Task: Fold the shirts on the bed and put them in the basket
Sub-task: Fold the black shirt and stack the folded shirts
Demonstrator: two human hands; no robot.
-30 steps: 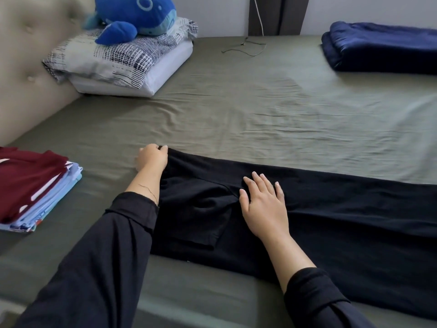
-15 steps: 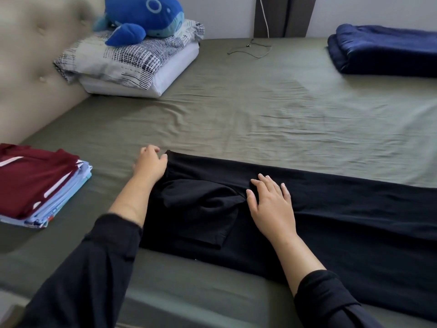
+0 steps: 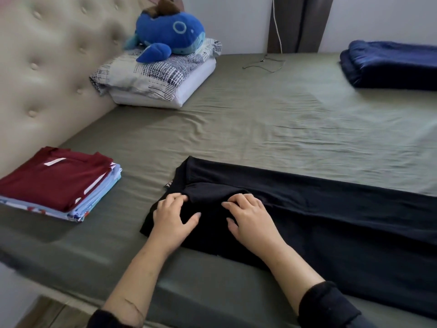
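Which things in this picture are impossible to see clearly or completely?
- Basket: not in the head view at all.
- Black shirt: its right end is cut off by the frame edge.
- Label at its collar: letters too small to read.
- Left hand and right hand: fingertips curl into the cloth; grip unclear.
- Folded stack: lower shirts hidden under the maroon one.
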